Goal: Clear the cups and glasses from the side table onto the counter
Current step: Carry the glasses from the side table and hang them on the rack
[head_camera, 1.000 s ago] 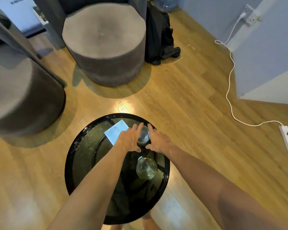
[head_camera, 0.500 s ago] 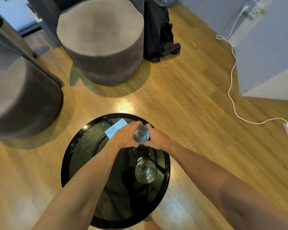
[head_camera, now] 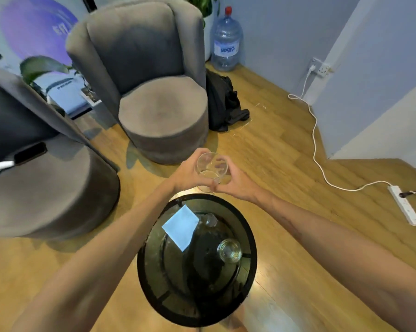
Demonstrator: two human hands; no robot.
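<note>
While raised above side table (head_camera: 152,255), glass (head_camera: 211,169) sits cupped between left hand (head_camera: 187,174) and right hand (head_camera: 238,182), both grips grasping it.

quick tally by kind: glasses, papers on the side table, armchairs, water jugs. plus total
Glasses: 2, one held in both hands, left hand and right hand, one on the side table (table rim)
Paper sheets: 1
Armchairs: 2
Water jugs: 1
Total: 6
</note>
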